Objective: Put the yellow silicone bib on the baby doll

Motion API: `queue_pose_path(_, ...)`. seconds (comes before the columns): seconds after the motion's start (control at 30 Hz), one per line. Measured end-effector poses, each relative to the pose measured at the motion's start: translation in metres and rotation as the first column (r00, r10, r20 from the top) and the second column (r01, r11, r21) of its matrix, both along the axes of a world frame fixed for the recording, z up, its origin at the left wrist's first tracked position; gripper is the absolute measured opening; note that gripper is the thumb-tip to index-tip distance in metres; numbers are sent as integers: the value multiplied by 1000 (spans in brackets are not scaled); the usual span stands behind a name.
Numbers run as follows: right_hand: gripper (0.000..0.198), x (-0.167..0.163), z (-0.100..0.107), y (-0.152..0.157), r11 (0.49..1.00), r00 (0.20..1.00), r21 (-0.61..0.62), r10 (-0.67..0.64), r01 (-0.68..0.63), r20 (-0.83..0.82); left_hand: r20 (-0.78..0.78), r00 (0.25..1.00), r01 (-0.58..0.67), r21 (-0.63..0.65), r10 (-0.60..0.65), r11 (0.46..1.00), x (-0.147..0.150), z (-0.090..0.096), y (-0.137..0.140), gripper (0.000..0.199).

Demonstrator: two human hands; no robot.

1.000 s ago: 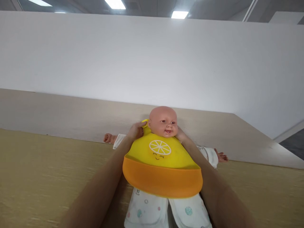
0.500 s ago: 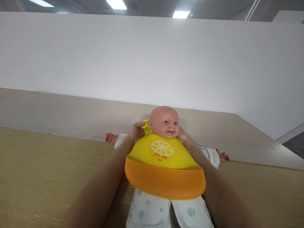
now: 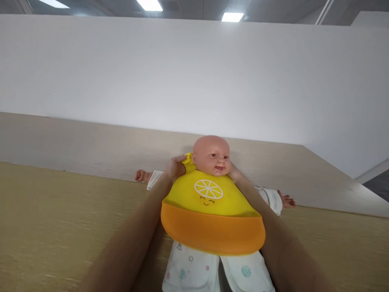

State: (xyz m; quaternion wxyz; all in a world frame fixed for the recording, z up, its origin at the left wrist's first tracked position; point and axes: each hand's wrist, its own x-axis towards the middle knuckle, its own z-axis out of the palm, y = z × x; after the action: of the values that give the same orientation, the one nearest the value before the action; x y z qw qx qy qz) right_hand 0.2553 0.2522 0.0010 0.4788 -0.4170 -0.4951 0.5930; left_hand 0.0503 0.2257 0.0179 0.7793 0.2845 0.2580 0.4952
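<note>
No word, brand or number is coming up readable here, and the printed marks are doing all the showing. Front and centre, the yellow bib is carrying a white citrus-slice print, and right beneath it a little line-drawn smiling face is beaming out, eyes curving shut. Down at the lower centre, the white trousers are sporting a tiny dark motif just under the bib's edge; something like lettering is sitting at its foot, but it is staying too small to make out. Around it, plain rings and coloured dots are spelling nothing.
</note>
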Motion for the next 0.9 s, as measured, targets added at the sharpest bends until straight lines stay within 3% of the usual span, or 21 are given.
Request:
queue_pose_path(0.23,24,-3,12,-6,978,997,-199,46,-57,-61,-168,986,0,17,3,1000,0,5,8,22)
queue_pose_path(0.4,20,-6,17,-10,984,994,-173,33,-51,-104,-309,951,-19,-6,16,1000,-4,9,8,14)
queue_pose_path(0.53,18,-6,15,-9,982,994,-188,10,-31,-111,-429,901,-45,56,65,997,-7,13,6,10)
queue_pose_path(0.77,20,-3,10,-7,980,986,-170,75,-100,-152,-668,726,-81,156,165,984,-17,15,1,20)
queue_pose_path(0.9,20,-2,10,-8,983,987,-149,83,-104,-140,-815,542,-47,214,205,976,-20,11,2,22)
